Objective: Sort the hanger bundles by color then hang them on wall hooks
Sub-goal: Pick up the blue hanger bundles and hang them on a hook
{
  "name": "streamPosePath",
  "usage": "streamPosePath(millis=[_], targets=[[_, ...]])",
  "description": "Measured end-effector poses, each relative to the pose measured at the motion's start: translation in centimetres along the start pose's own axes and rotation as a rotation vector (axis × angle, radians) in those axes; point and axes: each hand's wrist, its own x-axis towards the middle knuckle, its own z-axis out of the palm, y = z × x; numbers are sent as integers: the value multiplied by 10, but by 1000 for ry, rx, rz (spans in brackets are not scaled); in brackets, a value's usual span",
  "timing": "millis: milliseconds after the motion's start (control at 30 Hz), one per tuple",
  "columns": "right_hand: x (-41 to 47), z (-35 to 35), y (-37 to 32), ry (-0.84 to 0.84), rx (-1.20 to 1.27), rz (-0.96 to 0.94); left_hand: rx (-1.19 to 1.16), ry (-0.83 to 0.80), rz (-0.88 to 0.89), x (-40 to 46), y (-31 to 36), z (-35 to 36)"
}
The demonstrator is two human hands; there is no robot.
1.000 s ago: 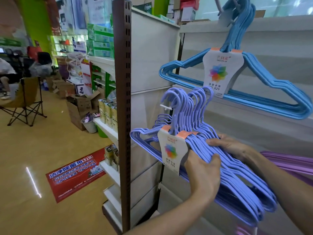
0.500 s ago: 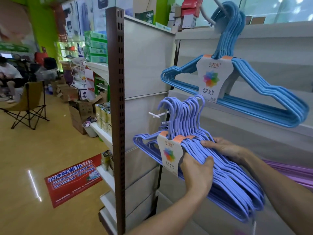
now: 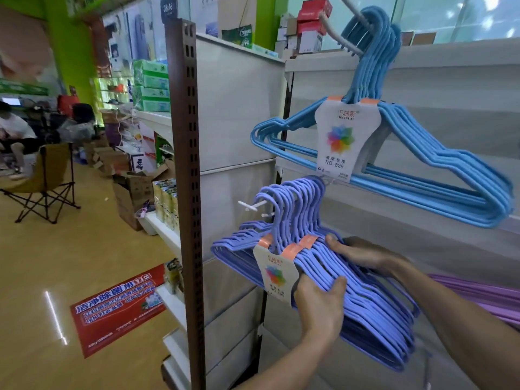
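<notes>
A periwinkle hanger bundle [image 3: 306, 220] with a white card label is held tilted in front of the grey wall panel. My left hand [image 3: 320, 308] grips its lower bars just right of the label. My right hand [image 3: 365, 256] holds the shoulder bars higher up, thumb on top. The bundle's hooks sit at the tip of a white wall hook [image 3: 251, 205]; whether they rest on it I cannot tell. A sky-blue hanger bundle [image 3: 422, 175] hangs on the upper white hook [image 3: 342, 26]. A purple hanger bundle [image 3: 484, 294] shows at the right edge.
A brown slotted shelf upright [image 3: 191, 164] stands just left of the panel, with stocked shelves [image 3: 166, 229] behind it. Cardboard boxes [image 3: 132, 192], a folding chair [image 3: 45, 178] and seated people lie on the left. A red floor sticker [image 3: 118, 305] marks the yellow floor.
The view has drifted so everything sits lower and further left. The periwinkle bundle's hooks have come slightly closer over the white wall hook. Both hands keep their hold.
</notes>
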Motion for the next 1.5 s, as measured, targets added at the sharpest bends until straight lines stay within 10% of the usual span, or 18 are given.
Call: streamPosePath(millis=[300, 733, 1000, 1167, 1500], targets=[[3, 14, 0, 108, 0, -175, 146, -162, 27, 11, -4, -23], [-23, 42, -12, 430, -172, -235, 521, -926, 67, 52, 22, -136], [-66, 83, -33, 387, -279, -335, 374, -610, 412, 107, 73, -208], [-72, 112, -36, 445, -477, -233, 855, -727, 789, 148, 63, -217], [-50, 150, -60, 528, -724, 152, 909, -772, 774, 184, 26, -162]])
